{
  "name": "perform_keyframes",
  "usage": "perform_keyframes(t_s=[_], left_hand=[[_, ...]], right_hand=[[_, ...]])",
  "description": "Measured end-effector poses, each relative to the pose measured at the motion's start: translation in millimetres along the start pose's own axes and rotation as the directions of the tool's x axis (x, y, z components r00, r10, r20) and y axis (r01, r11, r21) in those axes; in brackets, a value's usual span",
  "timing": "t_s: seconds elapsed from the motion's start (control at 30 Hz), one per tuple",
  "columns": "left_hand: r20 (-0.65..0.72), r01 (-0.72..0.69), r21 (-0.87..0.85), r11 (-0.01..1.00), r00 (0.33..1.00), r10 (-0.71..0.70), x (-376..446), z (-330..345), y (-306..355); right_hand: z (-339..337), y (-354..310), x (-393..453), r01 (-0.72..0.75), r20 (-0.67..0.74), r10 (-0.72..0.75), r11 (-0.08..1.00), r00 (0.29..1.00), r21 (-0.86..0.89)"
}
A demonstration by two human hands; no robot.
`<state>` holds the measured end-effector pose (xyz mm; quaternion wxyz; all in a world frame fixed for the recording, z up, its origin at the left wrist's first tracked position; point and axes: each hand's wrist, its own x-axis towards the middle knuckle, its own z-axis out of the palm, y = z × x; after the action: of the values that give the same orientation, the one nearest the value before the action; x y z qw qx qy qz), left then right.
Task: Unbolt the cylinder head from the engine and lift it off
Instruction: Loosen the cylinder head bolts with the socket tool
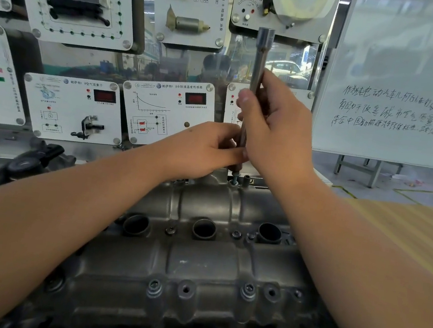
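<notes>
The grey cast cylinder head point(196, 265) fills the lower middle of the head view, with three round wells along its centre and bolts along its near edge. A long steel extension bar point(260, 59) stands upright over a bolt point(235, 178) at the head's far edge. My right hand point(278, 128) grips the bar's middle. My left hand point(206, 148) pinches the bar's lower end just above the bolt. The tool tip is partly hidden by my fingers.
Training panels with sensors and displays point(74, 109) line the wall behind the engine. A whiteboard point(401, 91) with handwriting stands at the right. A black engine part point(34, 162) sits at the left. A striped wooden surface point(407, 230) lies to the right.
</notes>
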<state>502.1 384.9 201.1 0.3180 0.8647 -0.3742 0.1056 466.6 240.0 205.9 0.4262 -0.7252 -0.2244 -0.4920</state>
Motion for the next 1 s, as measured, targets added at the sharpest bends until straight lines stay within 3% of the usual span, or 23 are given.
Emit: perform_keyframes(t_s=[0.17,0.37,0.57,0.7,0.83,1.0], left_hand=[[-0.007,-0.009,-0.009,1.0,1.0,0.009,0.8,-0.1,-1.8],[-0.02,-0.021,0.056,0.998,1.0,0.022,1.8,2.0,-2.6],[-0.014,-0.016,-0.05,0.999,1.0,0.015,0.2,0.0,-2.9],[-0.01,0.0,-0.012,1.0,1.0,0.0,0.2,-1.4,-0.3],[-0.01,0.002,0.0,1.0,1.0,-0.002,0.3,0.6,-0.4],[0.0,0.009,-0.076,0.997,1.0,-0.009,-1.3,-0.3,0.7]], right_hand=[[0.9,-1.3,-0.7,-0.095,0.078,0.091,0.994,0.993,0.046],[0.8,-1.5,-1.8,-0.001,0.019,0.0,1.0,1.0,0.023],[-0.2,-1.9,0.0,-0.068,0.098,0.067,0.998,0.993,0.009],[1.2,-1.3,-1.7,-0.089,0.061,0.085,0.994,0.995,0.067],[0.7,-2.4,-1.0,-0.014,0.014,0.014,1.0,1.0,-0.015],[-0.8,-0.2,1.7,-0.097,0.074,0.097,0.995,0.993,0.001]])
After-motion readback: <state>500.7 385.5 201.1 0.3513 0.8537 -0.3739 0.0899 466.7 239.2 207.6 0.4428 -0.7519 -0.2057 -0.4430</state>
